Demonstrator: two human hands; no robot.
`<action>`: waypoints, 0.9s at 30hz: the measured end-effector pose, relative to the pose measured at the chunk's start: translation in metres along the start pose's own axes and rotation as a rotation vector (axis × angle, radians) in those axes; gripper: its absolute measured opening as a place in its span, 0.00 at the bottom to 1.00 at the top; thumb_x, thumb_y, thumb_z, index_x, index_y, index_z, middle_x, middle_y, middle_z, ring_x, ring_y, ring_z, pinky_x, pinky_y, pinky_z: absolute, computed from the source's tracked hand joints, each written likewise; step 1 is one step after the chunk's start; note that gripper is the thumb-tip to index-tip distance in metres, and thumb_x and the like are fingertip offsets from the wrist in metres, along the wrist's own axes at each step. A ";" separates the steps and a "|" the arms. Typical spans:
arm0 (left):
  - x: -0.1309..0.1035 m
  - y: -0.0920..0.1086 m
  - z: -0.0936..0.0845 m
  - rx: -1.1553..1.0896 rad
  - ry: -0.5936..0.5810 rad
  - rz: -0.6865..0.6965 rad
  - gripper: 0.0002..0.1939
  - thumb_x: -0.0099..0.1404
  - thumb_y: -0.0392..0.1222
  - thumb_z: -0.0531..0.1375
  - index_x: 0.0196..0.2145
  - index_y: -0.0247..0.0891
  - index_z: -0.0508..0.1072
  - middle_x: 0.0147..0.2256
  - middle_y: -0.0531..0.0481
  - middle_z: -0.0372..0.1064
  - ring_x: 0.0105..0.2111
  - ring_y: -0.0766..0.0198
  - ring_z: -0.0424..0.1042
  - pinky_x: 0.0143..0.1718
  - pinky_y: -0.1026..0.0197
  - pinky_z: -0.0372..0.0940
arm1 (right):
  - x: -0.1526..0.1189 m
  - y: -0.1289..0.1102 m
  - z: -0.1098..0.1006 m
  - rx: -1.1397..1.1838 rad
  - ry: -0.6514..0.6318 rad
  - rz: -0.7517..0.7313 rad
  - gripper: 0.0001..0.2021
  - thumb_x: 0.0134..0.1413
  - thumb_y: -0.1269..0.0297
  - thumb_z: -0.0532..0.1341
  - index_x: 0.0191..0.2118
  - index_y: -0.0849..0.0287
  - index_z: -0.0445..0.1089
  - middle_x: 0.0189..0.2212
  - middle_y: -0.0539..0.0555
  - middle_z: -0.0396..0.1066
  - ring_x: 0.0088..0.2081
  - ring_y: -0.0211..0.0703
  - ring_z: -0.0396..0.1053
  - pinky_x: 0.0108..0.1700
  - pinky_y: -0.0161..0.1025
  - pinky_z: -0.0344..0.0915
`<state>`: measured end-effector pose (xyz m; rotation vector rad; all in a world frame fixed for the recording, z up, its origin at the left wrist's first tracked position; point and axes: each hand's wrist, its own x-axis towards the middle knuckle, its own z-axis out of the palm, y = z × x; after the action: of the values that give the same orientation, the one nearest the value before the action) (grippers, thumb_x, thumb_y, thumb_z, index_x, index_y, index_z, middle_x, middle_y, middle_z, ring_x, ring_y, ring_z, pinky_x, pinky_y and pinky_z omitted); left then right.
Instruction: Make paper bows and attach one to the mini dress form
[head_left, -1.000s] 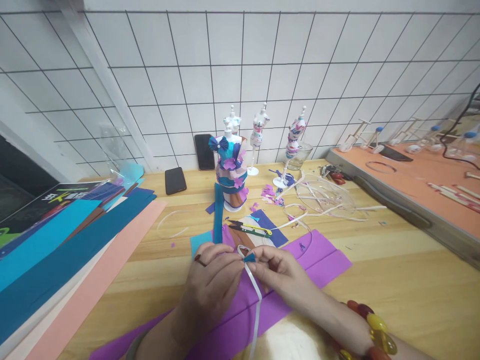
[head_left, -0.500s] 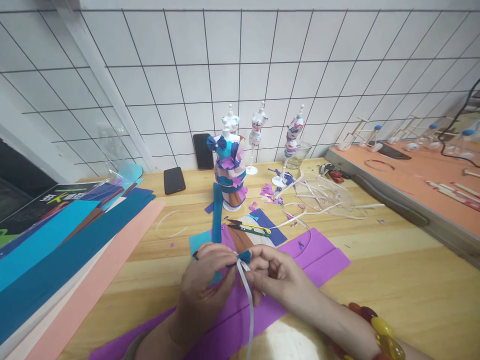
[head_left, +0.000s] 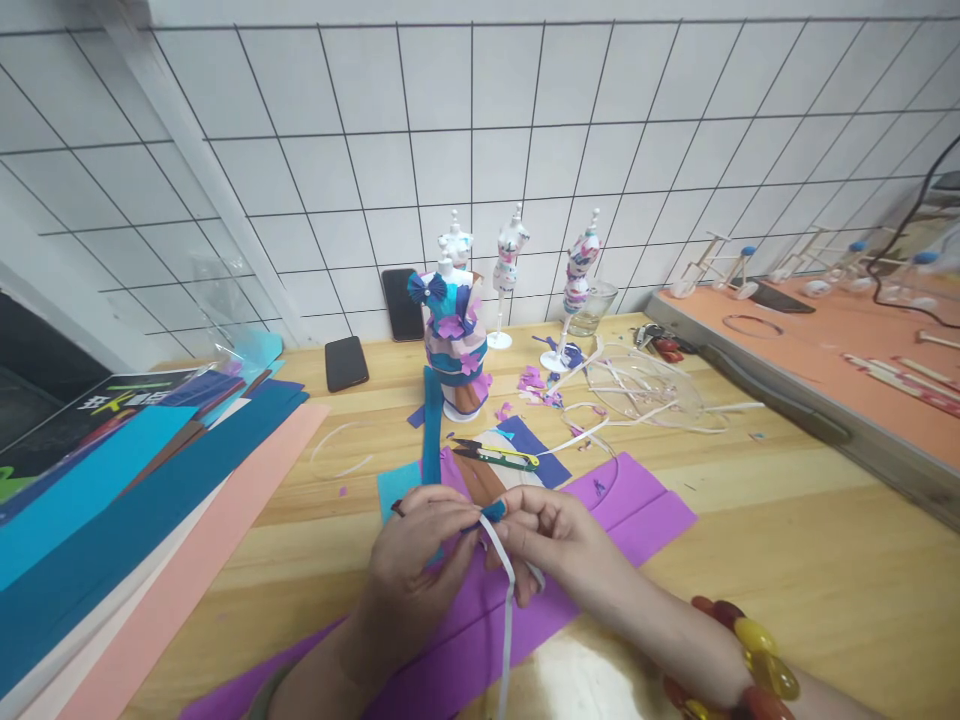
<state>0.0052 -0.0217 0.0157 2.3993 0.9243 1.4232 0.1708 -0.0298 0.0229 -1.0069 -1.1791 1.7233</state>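
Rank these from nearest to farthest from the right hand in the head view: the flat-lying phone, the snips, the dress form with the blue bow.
1. Snips: just beyond the right hand, slightly left.
2. Dress form with the blue bow: standing farther back, left.
3. Flat-lying phone: farthest left, toward the wall.

The scene is viewed from the person's head, above the near side of the wooden table (head_left: pixel 757 560), with the camera aimed forward and down. The left hand (head_left: pixel 424 550) and right hand (head_left: pixel 551 535) are seen close, at lower centre; the tiled wall (head_left: pixel 435 80) is faced farther off, across the top.
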 end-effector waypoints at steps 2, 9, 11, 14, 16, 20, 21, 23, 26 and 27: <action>0.000 0.001 0.000 0.002 -0.012 0.006 0.12 0.54 0.26 0.58 0.36 0.37 0.69 0.30 0.49 0.73 0.34 0.63 0.71 0.36 0.60 0.66 | 0.001 -0.001 0.000 0.007 -0.012 0.005 0.16 0.43 0.54 0.62 0.29 0.63 0.64 0.15 0.46 0.67 0.12 0.30 0.63 0.14 0.24 0.53; 0.000 0.000 0.002 0.119 -0.025 0.101 0.13 0.53 0.27 0.58 0.37 0.35 0.68 0.30 0.48 0.72 0.35 0.61 0.70 0.37 0.57 0.64 | 0.001 -0.005 0.000 0.041 -0.010 0.035 0.16 0.42 0.53 0.63 0.24 0.65 0.66 0.17 0.50 0.70 0.11 0.27 0.61 0.15 0.25 0.55; 0.001 -0.001 0.002 0.157 -0.028 0.116 0.12 0.54 0.27 0.58 0.37 0.35 0.68 0.30 0.48 0.72 0.35 0.61 0.70 0.37 0.57 0.64 | 0.001 -0.005 0.000 0.055 -0.011 0.045 0.17 0.42 0.53 0.63 0.23 0.65 0.67 0.17 0.50 0.70 0.11 0.26 0.60 0.14 0.25 0.54; 0.001 -0.002 0.002 0.200 -0.032 0.131 0.12 0.54 0.27 0.57 0.37 0.36 0.68 0.31 0.48 0.72 0.35 0.60 0.70 0.38 0.56 0.63 | 0.001 -0.003 0.000 0.087 -0.010 0.054 0.16 0.43 0.54 0.63 0.23 0.65 0.67 0.18 0.50 0.70 0.11 0.26 0.59 0.14 0.25 0.52; 0.000 -0.002 0.002 0.199 -0.043 0.127 0.12 0.54 0.27 0.57 0.37 0.36 0.67 0.31 0.48 0.72 0.36 0.60 0.70 0.38 0.55 0.63 | 0.001 -0.003 -0.001 0.101 -0.013 0.049 0.15 0.44 0.55 0.62 0.24 0.65 0.67 0.18 0.50 0.70 0.11 0.25 0.58 0.14 0.25 0.52; -0.001 -0.002 0.001 0.153 -0.053 0.104 0.13 0.54 0.28 0.58 0.38 0.36 0.67 0.30 0.47 0.72 0.36 0.59 0.69 0.38 0.54 0.62 | 0.002 -0.003 -0.001 0.088 -0.025 0.031 0.14 0.46 0.56 0.61 0.24 0.65 0.66 0.17 0.49 0.69 0.10 0.24 0.54 0.13 0.25 0.48; -0.001 -0.002 0.000 0.144 -0.053 0.100 0.13 0.54 0.28 0.58 0.38 0.36 0.66 0.31 0.47 0.71 0.36 0.59 0.69 0.38 0.54 0.62 | 0.002 -0.003 -0.001 0.078 -0.026 0.026 0.14 0.46 0.56 0.61 0.24 0.65 0.66 0.16 0.48 0.68 0.10 0.24 0.53 0.13 0.25 0.47; -0.001 -0.002 0.000 0.133 -0.054 0.092 0.13 0.54 0.28 0.58 0.38 0.36 0.66 0.31 0.47 0.71 0.36 0.59 0.69 0.38 0.54 0.62 | 0.002 -0.003 -0.001 0.055 -0.028 0.014 0.14 0.46 0.56 0.61 0.24 0.64 0.65 0.16 0.48 0.67 0.10 0.24 0.53 0.13 0.26 0.47; 0.000 -0.001 0.000 0.127 -0.040 0.076 0.13 0.53 0.27 0.58 0.37 0.37 0.66 0.30 0.47 0.71 0.35 0.59 0.69 0.38 0.54 0.62 | 0.002 0.000 0.000 0.030 -0.034 -0.008 0.14 0.47 0.57 0.61 0.25 0.64 0.65 0.16 0.48 0.67 0.10 0.24 0.54 0.14 0.25 0.46; 0.000 -0.001 0.000 0.126 -0.031 0.070 0.13 0.53 0.27 0.58 0.37 0.37 0.66 0.30 0.47 0.71 0.35 0.59 0.69 0.37 0.54 0.62 | 0.002 0.001 0.000 0.027 -0.035 -0.015 0.13 0.47 0.57 0.61 0.26 0.64 0.65 0.17 0.48 0.67 0.11 0.24 0.55 0.14 0.25 0.47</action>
<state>0.0049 -0.0212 0.0152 2.5612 0.9591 1.3856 0.1702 -0.0282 0.0216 -0.9528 -1.1795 1.7472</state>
